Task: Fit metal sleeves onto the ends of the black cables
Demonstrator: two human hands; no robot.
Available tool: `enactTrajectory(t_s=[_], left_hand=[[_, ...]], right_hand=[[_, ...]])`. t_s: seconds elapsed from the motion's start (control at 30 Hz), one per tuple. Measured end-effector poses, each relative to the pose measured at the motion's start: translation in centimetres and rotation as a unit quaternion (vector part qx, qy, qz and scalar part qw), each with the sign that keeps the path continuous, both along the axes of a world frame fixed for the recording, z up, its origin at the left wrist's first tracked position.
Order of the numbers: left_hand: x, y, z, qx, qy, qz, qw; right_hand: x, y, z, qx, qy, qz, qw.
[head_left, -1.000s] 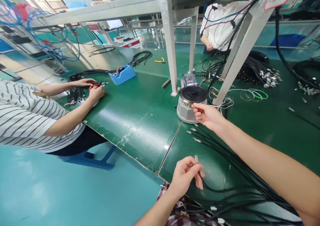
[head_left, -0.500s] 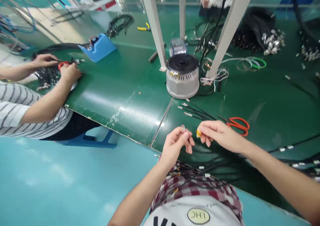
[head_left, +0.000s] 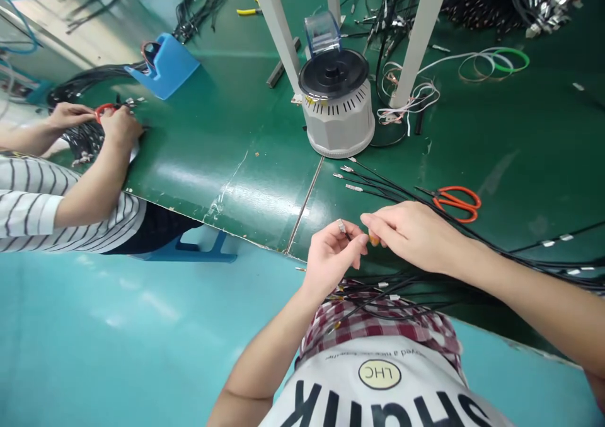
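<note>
My left hand (head_left: 333, 253) pinches a black cable close to its end, and the cable's small whitish connector (head_left: 341, 226) sticks up past the fingertips. Against it, my right hand (head_left: 411, 234) is closed on a small piece of yellow-amber tape (head_left: 373, 238), mostly covered by the fingers. The fingertips of both hands nearly meet. Just beyond them lie several black cables (head_left: 373, 180) with pale connector ends. Red-handled scissors (head_left: 456, 204) rest on the table past my right wrist. More black cables (head_left: 397, 298) run across my lap at the table's edge.
A round grey tape dispenser (head_left: 338, 118) with a black top stands ahead, between white posts (head_left: 420, 42). At the left, a co-worker's hands (head_left: 118, 124) hold red-handled scissors near a cable bundle. A blue tape holder (head_left: 172, 70) sits on the green table (head_left: 227, 137).
My right hand has come in to the left, bringing the yellow tape up to the cable in my left hand. The camera view has shifted, so the table things sit higher.
</note>
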State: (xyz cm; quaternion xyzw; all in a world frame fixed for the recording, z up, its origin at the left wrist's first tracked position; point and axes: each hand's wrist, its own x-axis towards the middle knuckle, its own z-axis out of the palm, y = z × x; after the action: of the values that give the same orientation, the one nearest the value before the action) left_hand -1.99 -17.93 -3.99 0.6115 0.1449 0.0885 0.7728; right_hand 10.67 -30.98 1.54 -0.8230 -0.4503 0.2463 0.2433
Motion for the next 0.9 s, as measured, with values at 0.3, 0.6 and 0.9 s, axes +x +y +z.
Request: enactTrajectory(t_s=[0.3, 0.6, 0.9], left_hand=[[-0.4, -0.3, -1.2, -0.068, -0.009, 0.043, 0.997], [-0.3, -0.2, -0.9, -0.061, -0.017, 0.063, 0.996], [-1.1, -0.6, -0.5, -0.067, -0.081, 0.063, 0.993]], right_hand=[[-0.4, -1.2, -2.7, 0.112, 0.169, -0.109, 0.973], [-2.1, -0.6, -2.5, 0.146, 0.138, -0.121, 0.972], [-1.0, -0.8, -2.9, 0.182, 0.206, -0.152, 0.949]])
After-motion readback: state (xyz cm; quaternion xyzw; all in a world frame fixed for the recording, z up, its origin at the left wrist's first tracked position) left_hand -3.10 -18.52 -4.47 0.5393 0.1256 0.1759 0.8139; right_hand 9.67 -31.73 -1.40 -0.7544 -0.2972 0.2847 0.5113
